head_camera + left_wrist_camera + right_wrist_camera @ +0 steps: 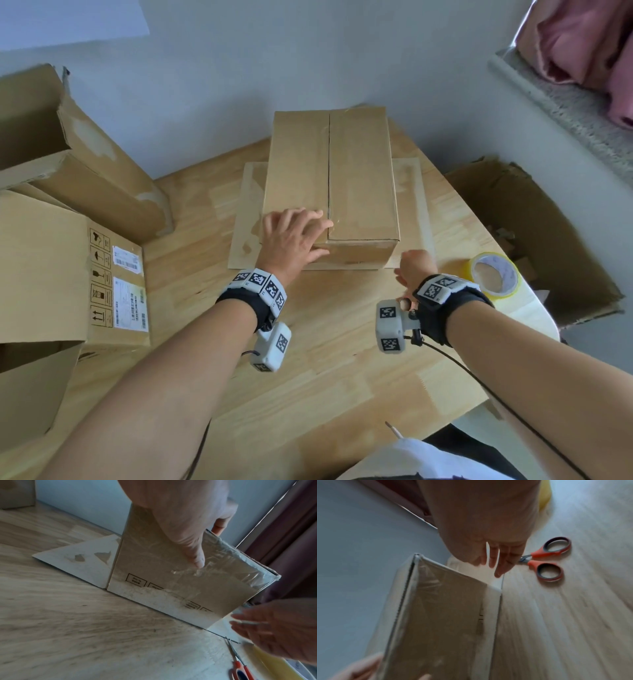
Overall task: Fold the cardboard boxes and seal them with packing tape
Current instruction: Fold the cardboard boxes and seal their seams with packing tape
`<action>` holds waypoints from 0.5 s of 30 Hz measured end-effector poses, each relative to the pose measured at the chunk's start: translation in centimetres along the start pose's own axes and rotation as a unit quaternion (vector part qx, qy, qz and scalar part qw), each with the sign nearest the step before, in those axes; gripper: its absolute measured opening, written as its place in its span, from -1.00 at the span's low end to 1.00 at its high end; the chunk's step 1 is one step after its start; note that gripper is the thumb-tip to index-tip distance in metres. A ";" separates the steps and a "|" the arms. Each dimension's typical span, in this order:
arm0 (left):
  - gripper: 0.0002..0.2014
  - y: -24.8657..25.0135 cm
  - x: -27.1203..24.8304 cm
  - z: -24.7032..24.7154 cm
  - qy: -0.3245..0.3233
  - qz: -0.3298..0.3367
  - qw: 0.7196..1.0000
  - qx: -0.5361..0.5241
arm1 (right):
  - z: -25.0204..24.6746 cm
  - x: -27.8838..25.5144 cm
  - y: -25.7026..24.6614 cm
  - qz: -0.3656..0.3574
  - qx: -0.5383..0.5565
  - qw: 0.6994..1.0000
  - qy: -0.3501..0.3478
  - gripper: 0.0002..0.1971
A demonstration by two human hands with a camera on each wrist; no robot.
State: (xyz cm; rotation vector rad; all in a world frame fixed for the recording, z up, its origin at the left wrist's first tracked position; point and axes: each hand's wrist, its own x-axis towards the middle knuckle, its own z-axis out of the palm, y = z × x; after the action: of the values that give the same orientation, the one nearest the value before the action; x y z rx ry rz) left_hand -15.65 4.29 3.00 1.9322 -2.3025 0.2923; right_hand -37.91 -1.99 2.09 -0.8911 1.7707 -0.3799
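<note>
A brown cardboard box (359,178) stands in the middle of the wooden table (308,377), top flaps closed with a seam down the centre. Its lower flaps (245,212) lie spread flat on the table. My left hand (294,236) rests flat on the near left corner of the top, thumb (197,555) straight down the front face, where old clear tape shines. My right hand (411,267) hovers by the box's front right corner, fingers (496,561) straight and holding nothing. A yellowish roll of packing tape (493,274) lies just right of it.
Orange-handled scissors (547,559) lie on the table beside my right hand. Two open cardboard boxes (51,144) (68,274) stand at the left. A torn open box (534,240) sits off the table's right edge. A wall runs behind.
</note>
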 end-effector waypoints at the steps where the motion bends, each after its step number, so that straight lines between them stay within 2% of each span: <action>1: -0.37 0.0 0.0 0.1 0.000 -0.001 1.000 0.004 | -0.2 -0.5 -1.0 0.006 0.100 0.994 0.030 -0.57; 2: -0.36 0.0 0.0 0.1 0.001 -0.004 1.000 0.006 | -0.2 -0.8 -1.8 -0.006 0.127 0.991 0.040 -0.52; 5: -0.37 0.2 -0.1 0.0 0.009 -0.018 1.000 -0.018 | 0.5 -1.4 -4.4 -0.074 0.045 0.996 -0.003 -0.34; 7: -0.45 0.1 0.1 -0.3 0.014 -0.030 0.998 -0.054 | 0.7 -1.9 -5.3 -0.099 -0.010 0.994 -0.041 -0.33; 9: -0.45 -0.4 0.4 -1.0 0.021 -0.060 0.990 -0.123 | 0.6 -2.3 -5.8 -0.092 -0.041 0.992 -0.077 -0.37; 11: -0.46 -1.3 0.8 -1.9 0.040 -0.155 0.956 -0.246 | 0.3 -2.3 -6.0 -0.077 -0.048 0.989 -0.115 -0.42; 13: -0.54 -2.3 0.9 -2.5 0.084 -0.269 0.909 -0.309 | 0.0 -2.0 -5.8 -0.074 -0.071 0.985 -0.141 -0.42; 14: -0.59 -2.8 0.7 -2.8 0.096 -0.329 0.881 -0.327 | -0.3 -1.9 -5.8 -0.077 -0.115 0.982 -0.128 -0.38; 15: -0.64 -3.2 0.4 -2.9 0.101 -0.390 0.848 -0.344 | -0.5 -1.6 -5.7 -0.070 -0.080 0.989 -0.103 -0.32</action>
State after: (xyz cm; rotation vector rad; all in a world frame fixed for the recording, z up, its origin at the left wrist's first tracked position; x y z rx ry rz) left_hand -12.65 4.06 6.12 2.0576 -1.0773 -0.3532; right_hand -35.87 -4.75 6.97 -1.1311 1.5696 -0.2279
